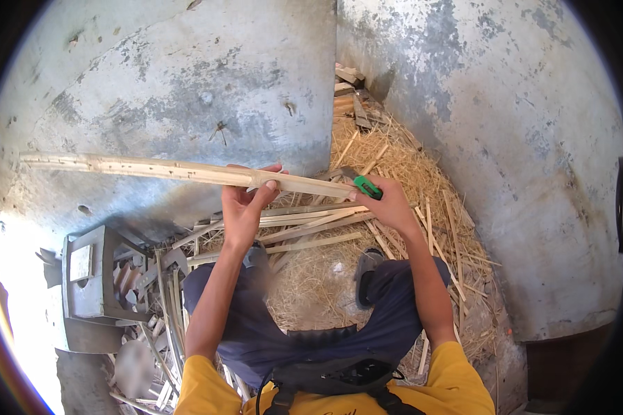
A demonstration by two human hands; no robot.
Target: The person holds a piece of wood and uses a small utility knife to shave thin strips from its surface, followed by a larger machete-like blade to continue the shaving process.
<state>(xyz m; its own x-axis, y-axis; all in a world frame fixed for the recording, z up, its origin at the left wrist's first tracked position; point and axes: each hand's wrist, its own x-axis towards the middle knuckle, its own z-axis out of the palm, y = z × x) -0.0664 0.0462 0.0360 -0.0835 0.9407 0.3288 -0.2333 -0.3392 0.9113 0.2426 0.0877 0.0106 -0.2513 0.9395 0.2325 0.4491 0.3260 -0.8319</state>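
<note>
A long, pale bamboo strip runs across in front of me, from the far left to my right hand. Near its middle, my left hand is closed on it, with the thumb on top and fingers behind. My right hand grips a green-handled utility knife at the strip's right end. The knife's blade cannot be made out. Fingers of the right hand also touch that end of the strip.
More split strips lie on the floor below my hands. Shavings pile up along the right wall. A grey wooden stool stands at left among scraps. Another wall rises behind the strip. My shoes and knees are beneath.
</note>
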